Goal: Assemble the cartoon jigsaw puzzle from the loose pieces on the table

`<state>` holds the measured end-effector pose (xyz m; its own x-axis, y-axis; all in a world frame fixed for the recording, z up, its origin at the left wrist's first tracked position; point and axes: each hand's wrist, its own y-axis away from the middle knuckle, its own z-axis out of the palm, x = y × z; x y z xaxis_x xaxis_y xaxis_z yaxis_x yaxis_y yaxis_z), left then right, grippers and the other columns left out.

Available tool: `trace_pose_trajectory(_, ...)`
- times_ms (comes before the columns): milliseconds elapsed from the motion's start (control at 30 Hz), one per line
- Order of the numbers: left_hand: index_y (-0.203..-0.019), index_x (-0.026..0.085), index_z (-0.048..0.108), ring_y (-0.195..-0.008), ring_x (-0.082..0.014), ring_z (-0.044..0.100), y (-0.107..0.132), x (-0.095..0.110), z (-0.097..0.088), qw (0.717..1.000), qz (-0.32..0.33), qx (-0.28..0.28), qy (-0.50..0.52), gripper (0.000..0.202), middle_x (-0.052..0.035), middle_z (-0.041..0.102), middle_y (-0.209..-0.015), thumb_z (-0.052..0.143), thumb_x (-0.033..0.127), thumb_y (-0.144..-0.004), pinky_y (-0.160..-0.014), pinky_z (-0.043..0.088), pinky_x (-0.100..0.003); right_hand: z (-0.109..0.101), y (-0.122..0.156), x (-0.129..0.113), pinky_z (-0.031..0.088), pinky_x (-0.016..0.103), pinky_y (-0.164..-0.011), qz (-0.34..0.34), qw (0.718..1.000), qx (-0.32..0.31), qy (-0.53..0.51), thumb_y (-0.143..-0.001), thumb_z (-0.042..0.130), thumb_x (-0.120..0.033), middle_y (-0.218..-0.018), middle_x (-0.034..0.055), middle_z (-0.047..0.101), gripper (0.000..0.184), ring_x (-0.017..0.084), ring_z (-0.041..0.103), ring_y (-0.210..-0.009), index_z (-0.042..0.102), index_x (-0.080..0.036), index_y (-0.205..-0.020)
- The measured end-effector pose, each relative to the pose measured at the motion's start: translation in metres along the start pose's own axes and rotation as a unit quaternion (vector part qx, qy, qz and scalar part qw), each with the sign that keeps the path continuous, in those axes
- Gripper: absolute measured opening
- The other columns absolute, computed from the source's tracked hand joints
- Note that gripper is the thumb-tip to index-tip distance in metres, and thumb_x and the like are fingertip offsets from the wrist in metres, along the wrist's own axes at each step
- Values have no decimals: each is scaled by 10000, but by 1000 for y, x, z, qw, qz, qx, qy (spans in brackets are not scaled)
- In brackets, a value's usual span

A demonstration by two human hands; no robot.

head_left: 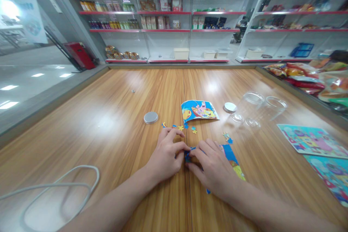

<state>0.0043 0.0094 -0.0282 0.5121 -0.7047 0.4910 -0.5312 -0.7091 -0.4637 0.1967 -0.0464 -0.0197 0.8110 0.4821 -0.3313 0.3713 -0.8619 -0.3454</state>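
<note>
A partly assembled jigsaw puzzle (230,154), blue with yellow, lies flat near the front of the table, largely covered by my right hand (210,163). That hand's fingers are curled, with thumb and index fingertip at the puzzle's left edge. My left hand (170,152) comes in from the other side, its index finger and thumb closed at the same blue jigsaw puzzle piece (187,157). The fingertips hide most of this piece. Just beyond the hands lie several loose pieces, among them a yellow one (181,128). A curled cartoon picture sheet (199,110) stands behind them.
A grey round lid (150,117) and a white lid (230,107) lie on the wooden table (122,134). Clear jars (251,107) rest at the right, near two cartoon sheets (312,139). A white cable (89,185) loops at the left. Stocked shelves (163,11) stand behind.
</note>
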Motion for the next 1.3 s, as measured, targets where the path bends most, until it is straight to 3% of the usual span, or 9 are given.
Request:
trace_pose_trajectory(233,-851,219,759,-1170,-282,468,1,1,0,1000,-7,-4,0,261,-81,562,-1179,583,30,-815,-1040,446,-514,3,-2,0,363,368,-773,12,1000,10,-6,-923,655,-249,-909,60,595,67,232,506,-885,670,-193,-957)
trace_pose_trajectory(467,-896,234,771,-1167,-272,475,1,-1,1,1000,-7,-5,7,280,-76,562,-1175,594,29,-824,-1031,454,-497,-2,1,-2,318,356,-738,-32,999,33,-14,-996,528,-250,-789,41,563,267,192,471,-811,658,-191,-770)
trace_pose_trajectory(1300,-868,223,774,-1141,-254,477,1,-1,1,1000,-4,5,21,288,-69,566,-1140,570,23,-828,-1007,457,-482,1,5,-6,300,359,-712,-48,998,-15,-42,-968,521,-201,-747,38,615,223,185,490,-775,662,-175,-798)
